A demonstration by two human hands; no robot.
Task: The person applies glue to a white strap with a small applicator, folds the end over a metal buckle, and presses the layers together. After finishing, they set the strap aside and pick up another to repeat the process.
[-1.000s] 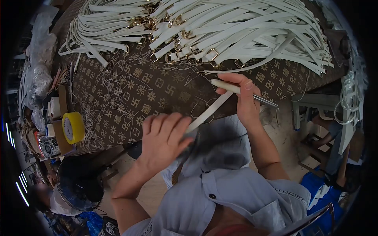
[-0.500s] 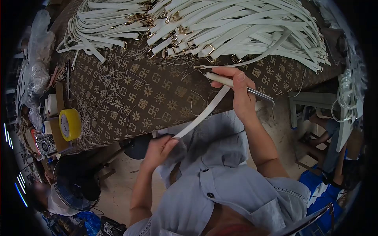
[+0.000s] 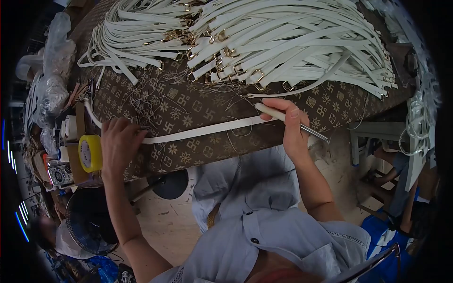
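A long white belt strap (image 3: 207, 132) runs across the front of the patterned cloth. My left hand (image 3: 120, 144) is closed on it near the left side, and a short tail curves up beyond my knuckles. My right hand (image 3: 293, 127) grips a slim tool (image 3: 274, 112) with a cream handle and a metal rod sticking out toward the lower right. The strap's right end passes by those same fingers; whether they pinch it too is hidden. A loose thread loops over the strap in between.
Heaped white belts with gold buckles (image 3: 283, 47) cover the back of the table. Thread scraps litter the patterned cloth (image 3: 188, 113). Yellow tape (image 3: 90, 153) stands at the left edge, near a black fan (image 3: 89, 221). A grey metal frame (image 3: 382, 129) stands at the right.
My left hand has gone from below the table edge up and left onto the cloth, and the strap now lies flatter. My right hand, still holding the tool, has moved slightly down.
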